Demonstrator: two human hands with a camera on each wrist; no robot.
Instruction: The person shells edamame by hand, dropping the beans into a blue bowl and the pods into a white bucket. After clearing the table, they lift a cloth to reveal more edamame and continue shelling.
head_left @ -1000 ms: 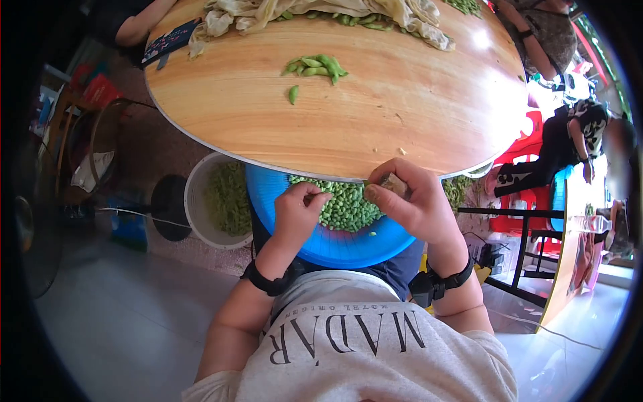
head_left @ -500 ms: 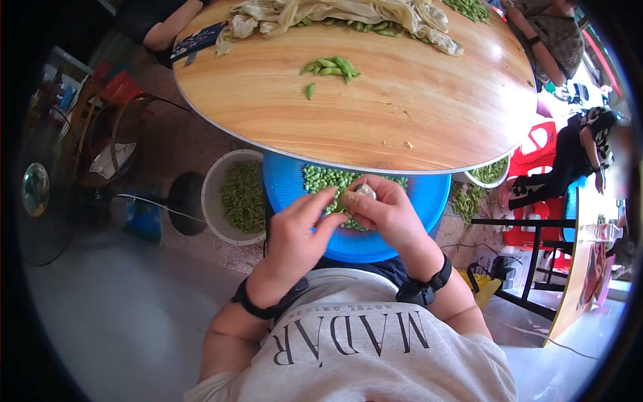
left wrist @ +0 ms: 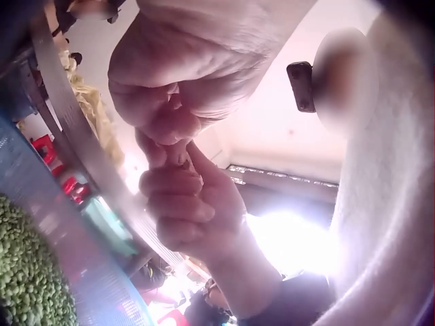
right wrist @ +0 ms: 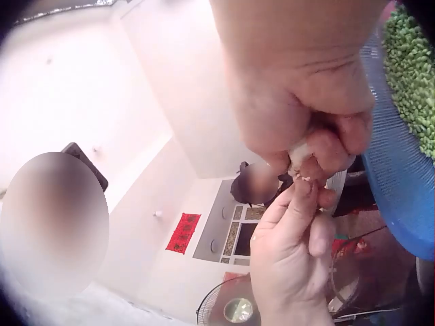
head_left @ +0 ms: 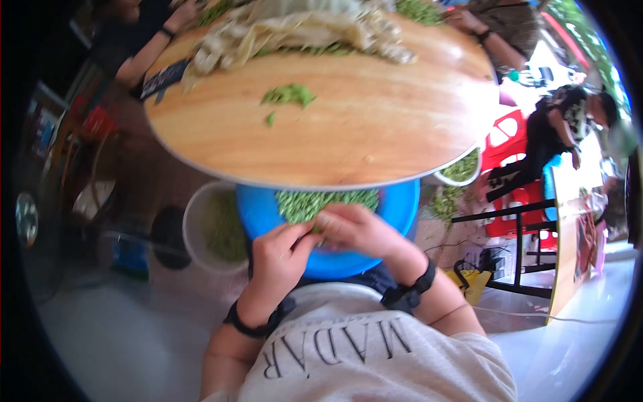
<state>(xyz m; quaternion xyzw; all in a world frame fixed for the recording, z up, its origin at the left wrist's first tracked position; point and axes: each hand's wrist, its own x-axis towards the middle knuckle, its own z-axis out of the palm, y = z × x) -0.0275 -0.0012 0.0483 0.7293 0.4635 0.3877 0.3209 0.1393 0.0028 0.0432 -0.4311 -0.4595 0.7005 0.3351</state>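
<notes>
Both hands meet at the fingertips over a blue basin (head_left: 400, 213) of shelled green beans (head_left: 301, 206). My left hand (head_left: 276, 260) pinches a small green pod (head_left: 317, 229) between thumb and fingers, mostly hidden by them. From the other side, my right hand (head_left: 362, 233) grips the same pod with curled fingers. A whitish wrap (right wrist: 299, 155) shows at the right fingers in the right wrist view. The left wrist view has the thumbs and fingertips pressed together, with the beans (left wrist: 27, 278) low at the left.
The round wooden table (head_left: 375, 134) overhangs the basin's far side. On it lie several green pods (head_left: 289, 95) and a crumpled cloth (head_left: 295, 37). A white bucket (head_left: 189, 224) of pods stands left, another bucket (head_left: 477, 169) right. Other people's arms (head_left: 499, 48) are at the far edge.
My hands were apart a second ago, the right one higher at the table edge. They have come together and now touch over the basin. The head view has also shifted.
</notes>
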